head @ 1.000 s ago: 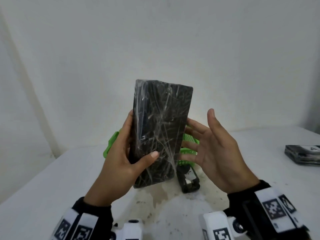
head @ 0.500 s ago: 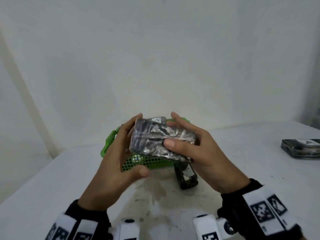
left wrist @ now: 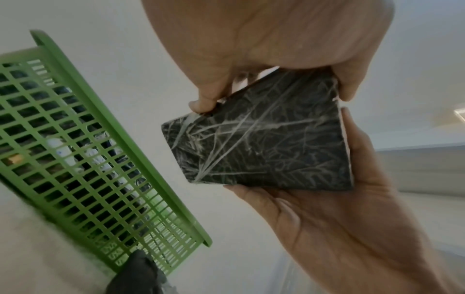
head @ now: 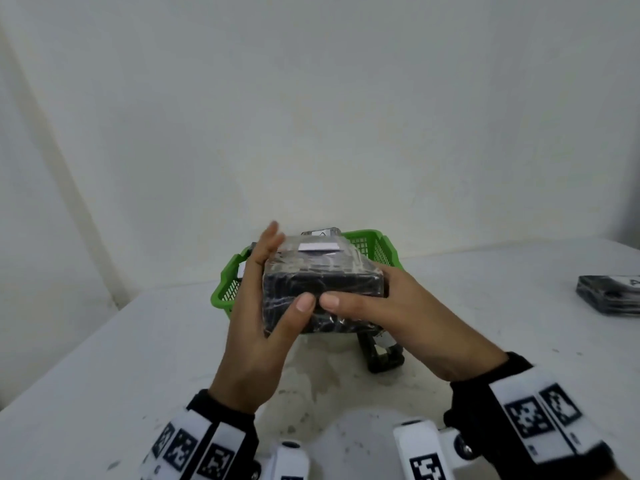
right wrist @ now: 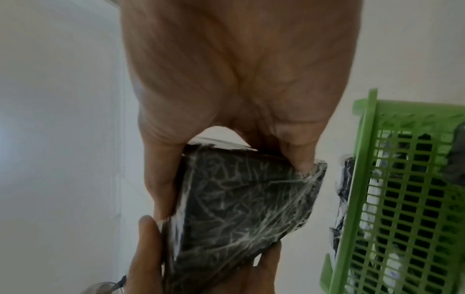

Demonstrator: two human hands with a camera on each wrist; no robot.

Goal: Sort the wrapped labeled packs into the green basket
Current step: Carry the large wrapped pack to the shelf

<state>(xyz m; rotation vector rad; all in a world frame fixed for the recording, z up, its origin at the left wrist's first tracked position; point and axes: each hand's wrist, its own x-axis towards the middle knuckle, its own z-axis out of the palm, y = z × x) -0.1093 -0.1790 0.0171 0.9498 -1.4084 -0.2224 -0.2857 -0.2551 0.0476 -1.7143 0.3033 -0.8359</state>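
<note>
Wrapped pack (head: 322, 289) in both hands' grip — left hand (head: 258, 327), right hand (head: 398, 317) — above green basket (head: 377, 245)

Pack (head: 320, 271) above basket (head: 221, 296)

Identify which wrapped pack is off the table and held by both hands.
The dark wrapped pack above the green basket, held between left hand and right hand. The other pack lies untouched at the table's far right.

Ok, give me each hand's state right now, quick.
Left hand: holding the wrapped pack, thumb on its near face, fingers along its left side.
Right hand: holding the same wrapped pack, thumb on the near face, fingers underneath.
</note>
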